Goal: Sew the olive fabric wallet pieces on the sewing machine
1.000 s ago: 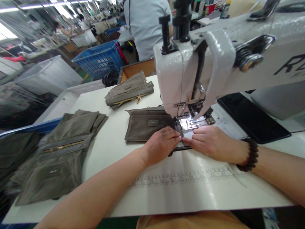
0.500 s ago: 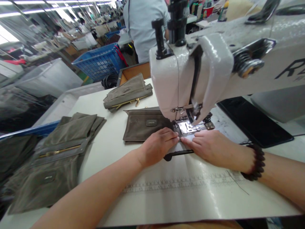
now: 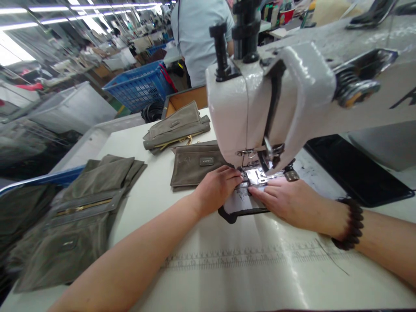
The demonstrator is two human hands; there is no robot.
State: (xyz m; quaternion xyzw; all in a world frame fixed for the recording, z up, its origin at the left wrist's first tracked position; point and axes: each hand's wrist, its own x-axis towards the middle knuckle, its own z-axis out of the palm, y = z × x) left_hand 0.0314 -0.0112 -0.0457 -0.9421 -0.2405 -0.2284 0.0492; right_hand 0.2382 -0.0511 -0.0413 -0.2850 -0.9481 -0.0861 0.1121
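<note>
An olive fabric pouch with a small label plate lies at the sewing machine, its right edge near the needle and presser foot. My left hand is closed at that edge, fingers together and fingertips beside the foot; the thumb is partly hidden. My right hand lies on the machine bed with fingers stretched out. Its index fingertip is just below the shiny needle plate, and I see nothing held in it. A dark beaded bracelet circles the right wrist.
Folded olive pouches with a gold zipper lie behind. More olive pieces are piled at left. A black phone-like slab rests at right. A printed ruler runs along the table front. Beyond stand a blue crate and a person.
The pouch's lower edge and my left hand have shifted slightly upward. My right fingertips are a little farther from my left ones. The view has also moved slightly.
</note>
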